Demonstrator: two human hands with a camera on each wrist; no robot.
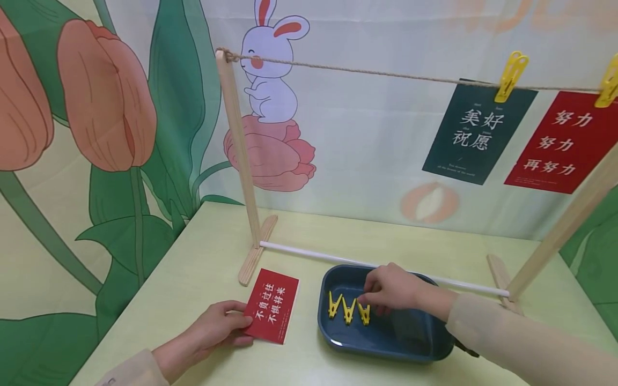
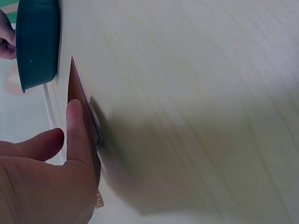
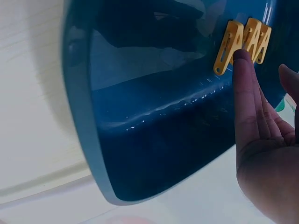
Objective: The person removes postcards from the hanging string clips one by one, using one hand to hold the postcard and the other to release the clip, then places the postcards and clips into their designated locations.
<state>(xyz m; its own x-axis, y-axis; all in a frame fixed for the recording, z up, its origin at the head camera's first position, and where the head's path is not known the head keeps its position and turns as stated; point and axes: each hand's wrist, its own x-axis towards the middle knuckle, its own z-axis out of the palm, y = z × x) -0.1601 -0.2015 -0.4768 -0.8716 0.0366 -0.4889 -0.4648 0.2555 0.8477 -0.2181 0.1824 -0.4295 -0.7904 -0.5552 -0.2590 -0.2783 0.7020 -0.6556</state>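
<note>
A red card (image 1: pixel 271 305) with white characters lies on the pale table, left of a dark blue tray (image 1: pixel 333 332). My left hand (image 1: pixel 238 321) pinches the card's near left edge. In the left wrist view my thumb (image 2: pixel 77 130) lies on the card (image 2: pixel 83 100), whose edge is slightly raised off the table. Three yellow clothespins (image 1: pixel 348 310) lie side by side in the tray. My right hand (image 1: pixel 369 300) reaches into the tray, and in the right wrist view its index fingertip (image 3: pixel 240 58) touches the nearest clothespin (image 3: pixel 226 51) while the thumb stays apart.
A wooden rack (image 1: pixel 241 155) stands behind, with a twine line (image 1: pixel 367 71) and a white base rod (image 1: pixel 299 251). A dark green card (image 1: pixel 475 134) and a red card (image 1: pixel 562 142) hang from yellow pegs. A printed backdrop closes the back and left.
</note>
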